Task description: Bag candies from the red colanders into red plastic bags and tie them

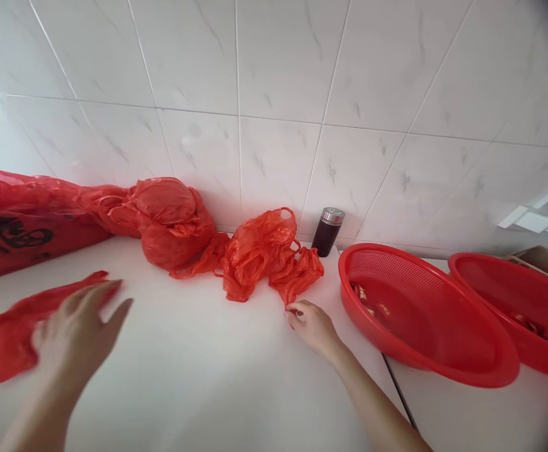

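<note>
My left hand [78, 329] hovers with fingers stretched out over a flattened red plastic bag [5, 342] at the left of the white counter [198, 376]; the hand is slightly blurred. My right hand [311, 323] rests on the counter with fingers curled, pinching the lower edge of a crumpled bunch of red plastic bags [264, 254] that lies near the wall.
A knotted, stuffed red bag [172, 223] and a large red bag with black writing [14, 220] lie along the tiled wall. A dark cylindrical flask with a metal lid [327, 231] stands by the wall. Two red mesh baskets [424, 370] [528, 301] sit at the right.
</note>
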{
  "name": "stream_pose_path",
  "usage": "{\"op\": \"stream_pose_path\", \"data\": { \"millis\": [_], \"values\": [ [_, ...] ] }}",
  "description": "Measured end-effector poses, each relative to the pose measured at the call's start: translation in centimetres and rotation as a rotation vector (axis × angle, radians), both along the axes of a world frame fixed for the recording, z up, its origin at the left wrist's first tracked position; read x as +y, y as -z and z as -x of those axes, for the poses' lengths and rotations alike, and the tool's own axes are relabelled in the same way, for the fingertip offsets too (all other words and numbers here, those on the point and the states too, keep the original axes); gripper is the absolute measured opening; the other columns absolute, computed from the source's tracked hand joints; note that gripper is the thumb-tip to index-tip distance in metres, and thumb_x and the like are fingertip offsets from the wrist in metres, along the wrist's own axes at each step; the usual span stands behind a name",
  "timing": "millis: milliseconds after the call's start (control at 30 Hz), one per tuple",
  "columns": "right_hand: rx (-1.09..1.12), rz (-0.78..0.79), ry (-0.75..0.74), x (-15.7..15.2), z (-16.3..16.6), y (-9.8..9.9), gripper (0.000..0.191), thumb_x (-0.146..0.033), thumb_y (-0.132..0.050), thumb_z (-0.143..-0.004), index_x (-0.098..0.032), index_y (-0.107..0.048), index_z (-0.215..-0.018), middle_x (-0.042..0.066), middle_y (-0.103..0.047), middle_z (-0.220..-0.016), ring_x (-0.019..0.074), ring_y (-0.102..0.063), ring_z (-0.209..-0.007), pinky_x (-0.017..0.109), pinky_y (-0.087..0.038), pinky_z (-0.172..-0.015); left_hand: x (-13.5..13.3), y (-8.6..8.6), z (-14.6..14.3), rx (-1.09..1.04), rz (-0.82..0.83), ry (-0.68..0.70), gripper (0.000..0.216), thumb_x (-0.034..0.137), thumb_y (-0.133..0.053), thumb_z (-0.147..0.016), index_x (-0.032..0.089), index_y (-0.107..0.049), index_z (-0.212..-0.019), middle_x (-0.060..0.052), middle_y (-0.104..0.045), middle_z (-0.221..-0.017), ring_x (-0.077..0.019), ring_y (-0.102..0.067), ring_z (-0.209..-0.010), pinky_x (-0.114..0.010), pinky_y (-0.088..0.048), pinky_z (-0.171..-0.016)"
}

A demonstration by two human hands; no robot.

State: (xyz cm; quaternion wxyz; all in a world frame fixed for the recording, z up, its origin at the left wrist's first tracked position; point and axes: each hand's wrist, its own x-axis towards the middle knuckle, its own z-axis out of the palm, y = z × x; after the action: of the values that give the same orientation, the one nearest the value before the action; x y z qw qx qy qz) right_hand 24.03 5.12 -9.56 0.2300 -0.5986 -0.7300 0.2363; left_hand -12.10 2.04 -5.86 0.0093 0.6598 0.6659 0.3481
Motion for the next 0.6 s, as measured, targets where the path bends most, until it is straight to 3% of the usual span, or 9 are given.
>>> {"op": "stream_pose_path", "data": {
  "millis": [133, 200, 300, 367, 500, 600],
  "values": [
    [0.162, 0.023, -0.121, -3.7, 1.1, -1.4, 0.027, -0.037, -0.047, -0.092, -0.025, -0.067, -0.107, 0.003, -0.067, -0.104, 0.0189, -0.060, -0.099, 0.027, -0.046, -0.077, 0.8, 3.2, -6.1, 0.055, -0.056, 0.118, 0.034, 0.040, -0.048, -0.090, 0.021, -0.064, -0.113, -0.012, -0.065, -0.114, -0.0259, -0.064, -0.096, -0.039, -0.054, -0.078],
    [0.229, 0.036, -0.147, -5.0, 1.6, -2.0, 0.025, -0.035, -0.048, -0.092, -0.025, -0.067, -0.104, 0.003, -0.067, -0.102, 0.0185, -0.060, -0.098, 0.027, -0.046, -0.079, 1.7, 4.2, -9.8, 0.089, -0.046, 0.229, 0.031, 0.034, -0.043, -0.093, 0.022, -0.065, -0.112, -0.011, -0.063, -0.121, -0.0256, -0.059, -0.110, -0.042, -0.049, -0.093],
    [0.263, 0.053, -0.184, -6.4, 1.8, -3.3, 0.020, -0.033, -0.051, -0.091, -0.024, -0.069, -0.090, 0.002, -0.067, -0.087, 0.0182, -0.061, -0.090, 0.028, -0.045, -0.082, 4.1, 5.3, -14.9, 0.177, 0.021, 0.435, 0.031, 0.023, -0.050, -0.091, 0.036, -0.065, -0.115, 0.000, -0.055, -0.139, -0.0256, -0.042, -0.133, -0.048, -0.032, -0.111],
    [0.287, 0.078, -0.250, -7.7, 1.3, -4.5, 0.025, -0.034, -0.050, -0.092, -0.024, -0.069, -0.078, 0.001, -0.066, -0.078, 0.0172, -0.060, -0.082, 0.028, -0.045, -0.080, 6.5, 5.8, -17.4, 0.222, 0.093, 0.502, 0.032, 0.019, -0.059, -0.086, 0.035, -0.067, -0.112, 0.000, -0.056, -0.138, -0.0299, -0.043, -0.132, -0.057, -0.030, -0.110],
    [0.494, 0.253, -0.508, -11.4, -1.5, -5.9, 0.035, -0.049, -0.056, -0.087, -0.023, -0.067, -0.067, 0.002, -0.066, -0.071, 0.0158, -0.060, -0.070, 0.026, -0.045, -0.071, 11.6, 5.4, -19.5, 0.243, 0.182, 0.490, 0.028, 0.030, -0.060, -0.089, 0.019, -0.063, -0.115, -0.009, -0.058, -0.130, -0.0267, -0.054, -0.119, -0.053, -0.043, -0.100],
    [0.675, 0.340, -0.522, -13.5, -3.9, -5.6, 0.043, -0.060, -0.062, -0.078, -0.022, -0.061, -0.061, 0.002, -0.056, -0.059, 0.0155, -0.056, -0.061, 0.027, -0.044, -0.063, 13.3, 3.6, -19.7, 0.213, 0.184, 0.453, 0.035, 0.033, -0.058, -0.090, 0.018, -0.058, -0.122, -0.011, -0.055, -0.133, -0.0274, -0.052, -0.121, -0.054, -0.041, -0.102]
  ]
}}
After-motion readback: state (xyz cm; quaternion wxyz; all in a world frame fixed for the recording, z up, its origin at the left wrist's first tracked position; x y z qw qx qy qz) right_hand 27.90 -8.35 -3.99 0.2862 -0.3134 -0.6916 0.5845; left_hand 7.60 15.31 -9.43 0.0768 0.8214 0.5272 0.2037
